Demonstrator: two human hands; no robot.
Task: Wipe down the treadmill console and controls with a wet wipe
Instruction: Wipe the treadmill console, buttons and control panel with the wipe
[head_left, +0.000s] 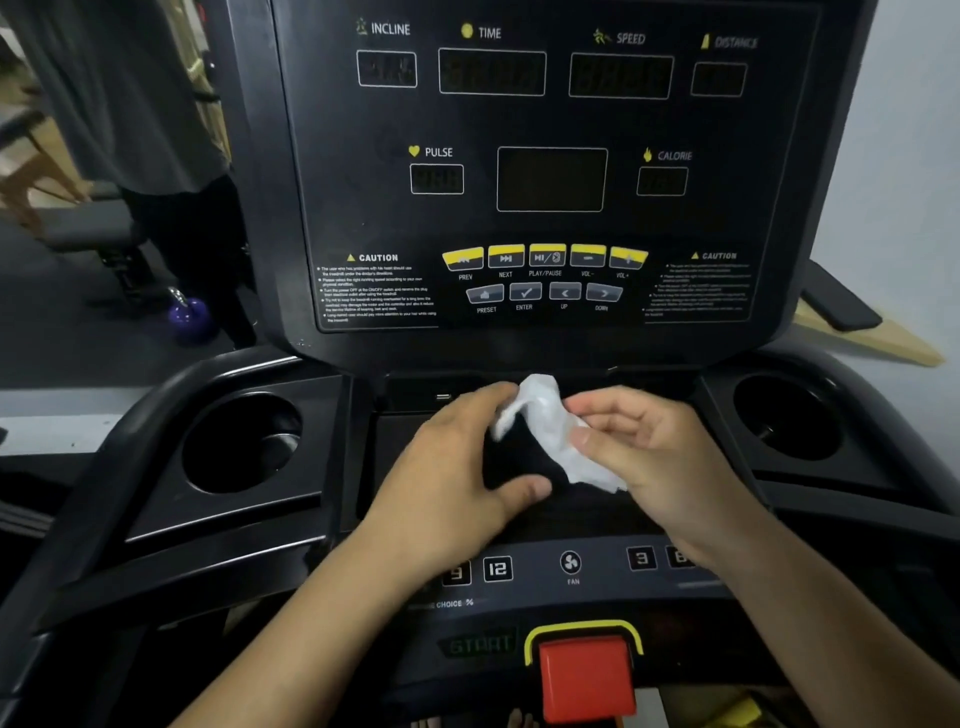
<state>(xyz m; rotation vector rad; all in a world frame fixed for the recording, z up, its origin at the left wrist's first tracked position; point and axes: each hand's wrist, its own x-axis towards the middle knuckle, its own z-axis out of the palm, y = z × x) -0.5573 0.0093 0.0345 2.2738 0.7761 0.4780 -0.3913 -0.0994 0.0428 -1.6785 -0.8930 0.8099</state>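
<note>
- Left hand: half open, fingertips pinching the upper end of a crumpled white wet wipe.
- Right hand: fingers curled, gripping the wipe's lower part above the treadmill console tray.

On the console, the dark readout windows are headed INCLINE, TIME, SPEED and DISTANCE along the top, with PULSE and CALORIE lower down. Two blocks of small print are each headed CAUTION; their body text cannot be read. The yellow buttons are captioned PREV, NEXT, PLAY/PAUSE, VOL- and VOL+. The grey buttons below are captioned PRESET, ENTER, UP and DOWN. On the lower panel, keys marked 9, 12 and 3 are seen, FAN is printed under a fan symbol, "CHOICE %" is partly legible, and START is shown faintly in green.
</note>
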